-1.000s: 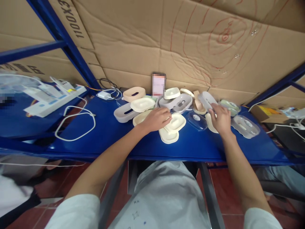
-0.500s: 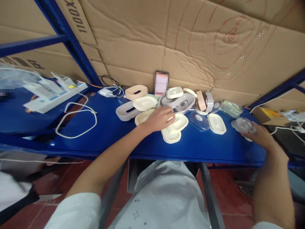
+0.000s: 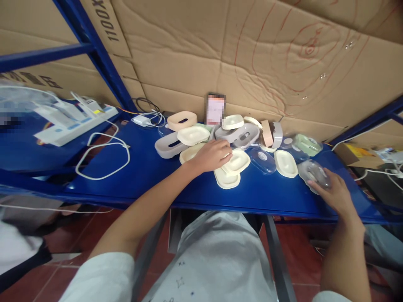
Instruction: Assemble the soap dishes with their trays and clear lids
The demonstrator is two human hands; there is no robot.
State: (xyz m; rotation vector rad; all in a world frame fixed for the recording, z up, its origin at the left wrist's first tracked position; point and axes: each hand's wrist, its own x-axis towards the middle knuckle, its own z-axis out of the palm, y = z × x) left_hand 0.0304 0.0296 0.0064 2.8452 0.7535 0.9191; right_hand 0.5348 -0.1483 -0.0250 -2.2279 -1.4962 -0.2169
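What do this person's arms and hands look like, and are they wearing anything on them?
Both arms are bare from the short sleeves down. The left hand and the right hand wear no gloves, and no rings, watch or bracelets show. The short white sleeves belong to a light T-shirt with small dark marks on its front. The right sleeve shows only at the picture's lower edge.
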